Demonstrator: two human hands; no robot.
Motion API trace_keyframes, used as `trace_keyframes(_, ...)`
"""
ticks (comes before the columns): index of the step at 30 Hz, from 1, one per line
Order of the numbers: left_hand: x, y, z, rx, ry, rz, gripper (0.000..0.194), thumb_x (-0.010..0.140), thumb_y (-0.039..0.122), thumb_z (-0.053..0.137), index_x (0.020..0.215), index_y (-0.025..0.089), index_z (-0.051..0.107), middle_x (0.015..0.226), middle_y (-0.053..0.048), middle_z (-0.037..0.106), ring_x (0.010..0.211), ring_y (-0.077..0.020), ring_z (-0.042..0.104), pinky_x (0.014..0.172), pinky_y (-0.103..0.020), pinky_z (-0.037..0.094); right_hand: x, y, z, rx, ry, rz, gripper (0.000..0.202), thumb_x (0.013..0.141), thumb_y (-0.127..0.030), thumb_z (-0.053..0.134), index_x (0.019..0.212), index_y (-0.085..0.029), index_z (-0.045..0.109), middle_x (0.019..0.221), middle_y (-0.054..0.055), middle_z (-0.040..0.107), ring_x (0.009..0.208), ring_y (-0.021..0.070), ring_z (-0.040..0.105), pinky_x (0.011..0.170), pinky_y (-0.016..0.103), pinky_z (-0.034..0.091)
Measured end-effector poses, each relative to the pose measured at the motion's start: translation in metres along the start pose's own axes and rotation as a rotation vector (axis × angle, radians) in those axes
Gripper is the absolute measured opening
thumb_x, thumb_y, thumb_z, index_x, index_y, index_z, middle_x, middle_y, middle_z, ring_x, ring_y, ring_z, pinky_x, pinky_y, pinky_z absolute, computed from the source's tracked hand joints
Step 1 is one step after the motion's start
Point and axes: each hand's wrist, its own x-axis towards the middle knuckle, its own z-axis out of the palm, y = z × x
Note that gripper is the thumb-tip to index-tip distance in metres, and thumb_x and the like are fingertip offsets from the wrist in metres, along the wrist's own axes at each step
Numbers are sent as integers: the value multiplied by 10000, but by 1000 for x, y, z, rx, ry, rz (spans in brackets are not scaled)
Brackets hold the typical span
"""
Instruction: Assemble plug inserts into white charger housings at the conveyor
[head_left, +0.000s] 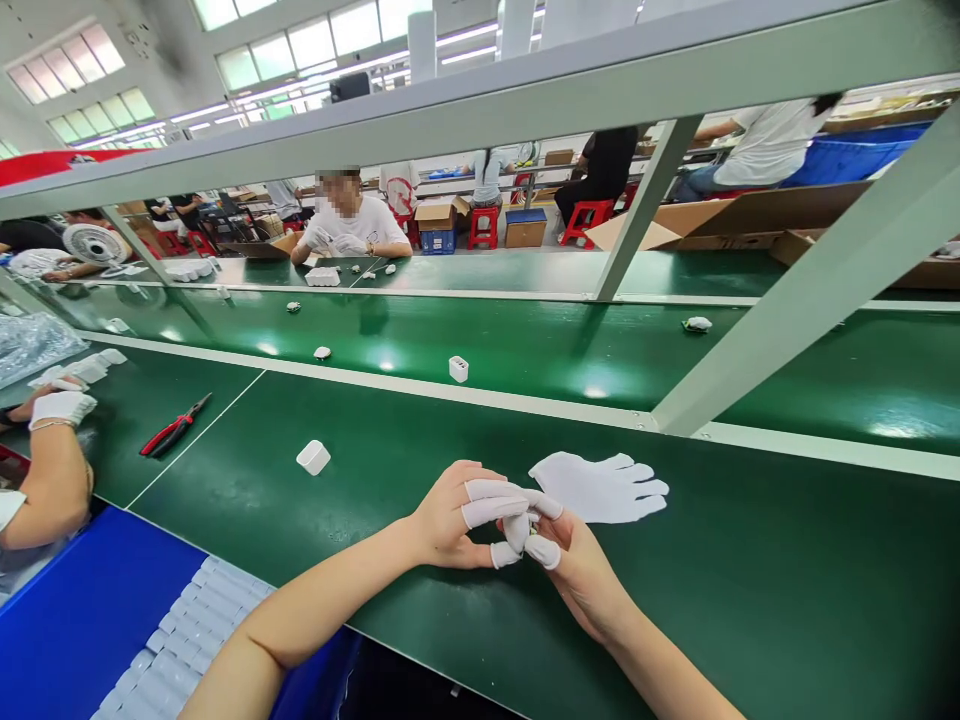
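Small white-and-green part sits near side and left of flat white glove, pinched between fingertips of left hand and right hand. Both touch it, neither nearer. Long axis: can't tell, fingers cover most.

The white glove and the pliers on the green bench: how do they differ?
The white glove is plain white fabric; the pliers are red and black. The glove lies just beyond the right hand; the pliers lie far off to the left, across the white line. Both rest on the green bench, unheld.
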Motion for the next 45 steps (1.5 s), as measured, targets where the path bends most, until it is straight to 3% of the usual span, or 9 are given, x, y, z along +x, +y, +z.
trace_keyframes(5,3,1,1,-91,28,-41,628,777,477,670,1308,240,431,953,-54,670,859,-176,640,788,-329,508,-2,0,4,12,-35,24,473,757,-610,690,1050,-239,675,900,63,664,889,254,600,837,384,485)
trace_keyframes(10,3,3,5,-79,66,-14,611,759,410,697,1287,218,456,945,-55,656,828,-164,633,761,-314,517,-3,-2,3,-18,-8,92,418,748,-512,736,1062,-238,706,940,72,692,925,269,601,868,403,462)
trace_keyframes(16,1,11,6,-157,89,-104,644,762,453,677,1308,234,415,959,-53,652,820,-174,650,771,-344,520,-7,-1,6,142,-120,120,396,802,-524,656,1035,-213,730,973,98,683,933,282,607,867,417,482)
trace_keyframes(21,1,15,7,-234,128,-142,548,777,470,664,1232,236,468,917,-47,676,784,-167,657,713,-313,531,-7,-2,9,206,-153,135,363,787,-504,685,993,-210,737,926,89,671,882,246,603,846,378,492)
trace_keyframes(29,4,18,8,-347,28,-230,433,741,426,683,1098,230,535,906,-48,674,819,-175,651,740,-316,539,-8,1,5,239,-208,135,370,727,-506,748,979,-236,720,882,61,656,849,217,592,795,327,486)
trace_keyframes(34,0,22,10,-532,-59,-380,532,725,493,702,1127,206,502,986,-83,667,895,-205,653,803,-351,549,-9,7,7,425,-290,174,310,762,-478,695,965,-245,717,919,67,657,900,246,605,808,341,485)
trace_keyframes(41,-2,20,13,-508,-57,-279,482,749,381,702,1153,225,490,1033,-76,669,955,-195,653,846,-322,529,-8,12,6,552,-306,200,240,834,-423,638,962,-238,721,864,53,669,897,233,620,864,339,478)
trace_keyframes(45,3,19,12,-487,11,-241,448,750,358,699,1130,211,513,991,-74,673,915,-183,657,804,-301,532,-7,9,7,575,-314,187,233,853,-392,622,974,-214,714,881,60,668,917,232,614,888,332,463)
